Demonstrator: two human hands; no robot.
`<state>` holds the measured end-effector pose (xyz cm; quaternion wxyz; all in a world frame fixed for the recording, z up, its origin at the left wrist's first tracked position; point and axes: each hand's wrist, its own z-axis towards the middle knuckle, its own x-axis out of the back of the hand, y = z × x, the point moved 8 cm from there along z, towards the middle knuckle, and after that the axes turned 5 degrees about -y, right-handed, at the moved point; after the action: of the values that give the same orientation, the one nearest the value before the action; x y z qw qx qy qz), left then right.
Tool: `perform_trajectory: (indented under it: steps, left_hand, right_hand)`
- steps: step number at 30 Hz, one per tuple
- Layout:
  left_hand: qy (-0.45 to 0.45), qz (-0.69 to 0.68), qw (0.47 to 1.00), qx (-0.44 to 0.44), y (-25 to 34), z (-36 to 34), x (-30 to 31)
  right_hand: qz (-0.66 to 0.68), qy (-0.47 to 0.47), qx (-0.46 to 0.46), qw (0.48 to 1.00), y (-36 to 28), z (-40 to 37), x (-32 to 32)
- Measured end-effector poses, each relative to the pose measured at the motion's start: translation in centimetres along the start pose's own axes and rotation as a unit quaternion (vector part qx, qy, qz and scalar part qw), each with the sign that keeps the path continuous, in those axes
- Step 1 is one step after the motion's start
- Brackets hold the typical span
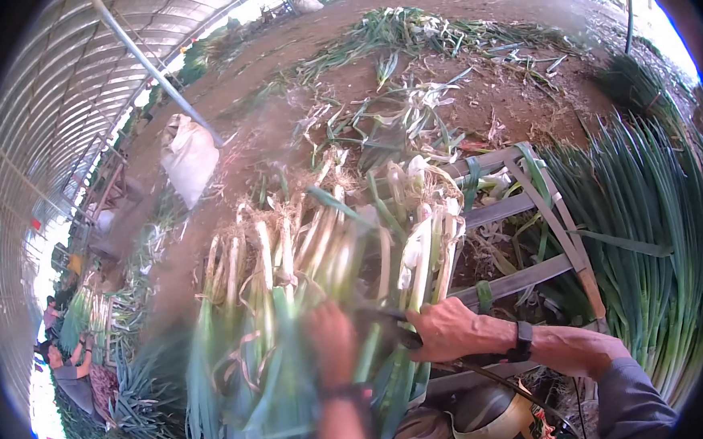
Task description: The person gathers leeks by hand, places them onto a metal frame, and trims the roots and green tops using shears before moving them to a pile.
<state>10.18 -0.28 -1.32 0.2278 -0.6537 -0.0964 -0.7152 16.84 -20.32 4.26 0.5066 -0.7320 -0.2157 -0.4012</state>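
Note:
Long green onions (289, 255) with white stalks and rooty ends lie side by side in front of me, roots pointing away. My left hand (331, 341) is over their green part, smeared by motion, so its fingers cannot be made out. To its right, my right hand (447, 330) is closed around a dark handle (409, 339) beside the onions. Close by that hand stand a few stalks with peeling white skins (422, 255). Whether my left hand holds a stalk is hidden by blur.
A wooden frame (527, 201) stands at the right, next to a large pile of green onions (636, 258). A white sack (189, 161) leans by a metal pole (144, 59). Leaf scraps (421, 34) litter the soil. Another person (71, 373) is at far left.

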Motion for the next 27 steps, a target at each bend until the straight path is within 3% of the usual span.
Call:
perform_trajectory:
  steps: [5, 12, 20, 27]
  left_hand:
    - [-0.012, -0.031, 0.999, 0.036, -0.7, -0.2, -2.1]
    - [0.005, -0.075, 0.997, 0.012, 0.1, -1.8, -1.5]
    - [-0.09, -0.203, 0.969, 0.108, -0.3, -3.0, -0.9]
    - [-0.075, -0.212, 0.97, 0.096, -0.5, -5.9, -1.8]
  right_hand:
    - [0.025, 0.06, -0.035, 0.997, 1.6, 1.2, 1.8]
    - [0.014, 0.034, -0.086, 0.996, 4.2, 4.3, 1.4]
    - [0.042, 0.031, -0.122, 0.991, 5.9, 8.0, 3.0]
    - [0.069, 0.048, -0.098, 0.992, 4.6, 1.4, 4.1]
